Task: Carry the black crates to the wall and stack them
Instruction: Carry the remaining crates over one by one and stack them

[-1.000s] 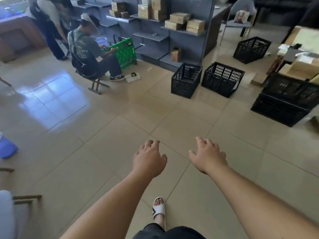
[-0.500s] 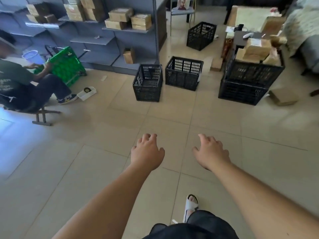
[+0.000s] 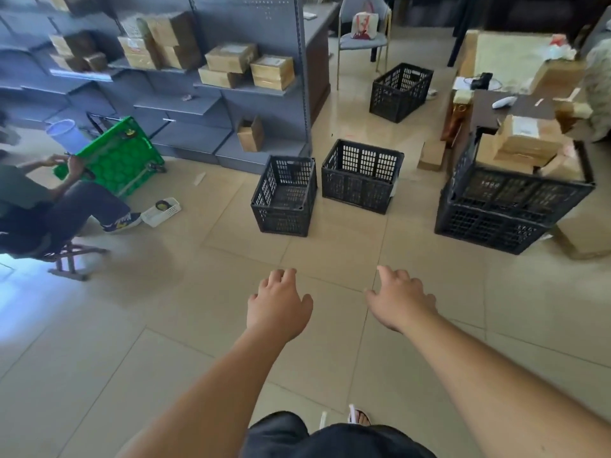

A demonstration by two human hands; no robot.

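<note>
Two empty black crates stand side by side on the tiled floor ahead: the nearer crate (image 3: 284,196) and the wider crate (image 3: 361,176) to its right. A third black crate (image 3: 400,91) sits farther back by a chair. At the right, a stack of two black crates (image 3: 506,206) holds cardboard boxes in its top one. My left hand (image 3: 277,305) and my right hand (image 3: 401,299) reach forward, palms down, fingers apart, holding nothing. Both hands are short of the nearest crates.
A grey shelf unit (image 3: 211,94) with cardboard boxes fills the back left. A seated person (image 3: 39,206) works on a green cart (image 3: 115,160) at the left; a small white basket (image 3: 162,211) lies nearby. A dark table (image 3: 515,107) and loose boxes stand at the right.
The view has swung right and moved closer to the crates, which now look larger and nearer. Both hands stay stretched out and empty.
</note>
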